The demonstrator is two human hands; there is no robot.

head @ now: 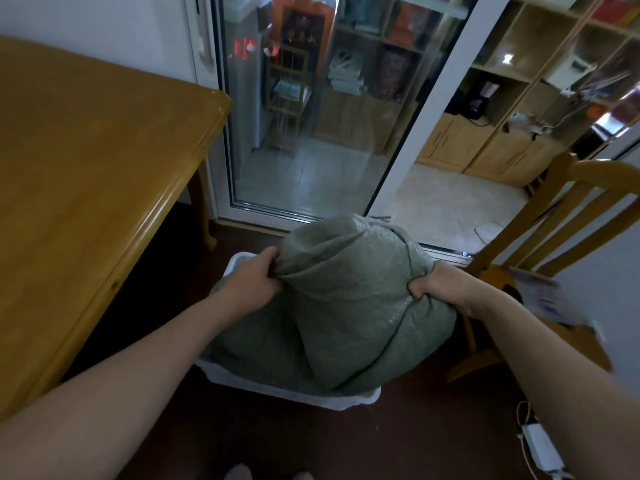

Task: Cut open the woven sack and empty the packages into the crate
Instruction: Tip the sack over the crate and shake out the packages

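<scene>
Home: dining table [86, 140], chair [561, 216], shelving [540, 81]

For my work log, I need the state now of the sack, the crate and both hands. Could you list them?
Woven sack: bulging, lower part inside crate; opening not visible.
Crate: on floor, mostly covered by sack.
Left hand: grips sack fabric.
Right hand: grips sack fabric.
</scene>
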